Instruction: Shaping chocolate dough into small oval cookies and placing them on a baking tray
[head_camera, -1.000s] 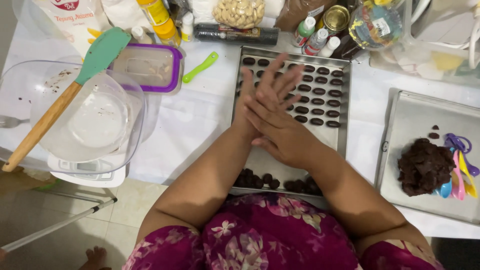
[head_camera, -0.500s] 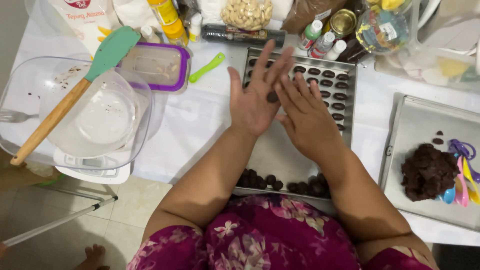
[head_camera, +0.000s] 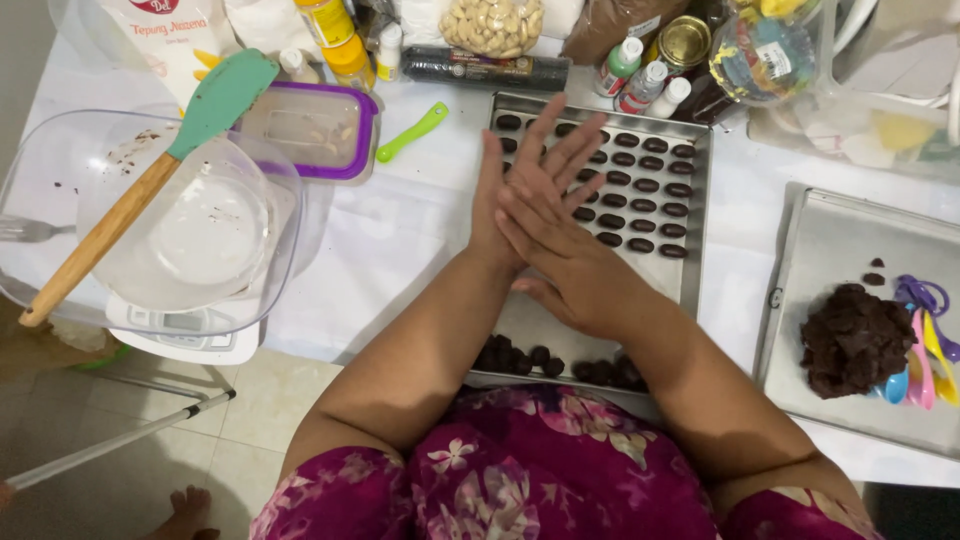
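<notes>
Dough pieces (head_camera: 640, 190) on tray (head_camera: 700, 270), bowl (head_camera: 150, 215) left, dough lump (head_camera: 852, 340) on right pan (head_camera: 850, 240)

Two baking trays (head_camera: 700, 215), two hands (head_camera: 545, 215).

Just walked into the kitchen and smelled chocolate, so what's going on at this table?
A person presses the left hand and right hand flat together, palm to palm, above a metal baking tray. Whatever lies between the palms is hidden. The tray holds rows of small dark oval pieces, with a cluster of dark balls at its near edge. To the right, a lump of dark dough sits on a second tray beside coloured measuring spoons.
</notes>
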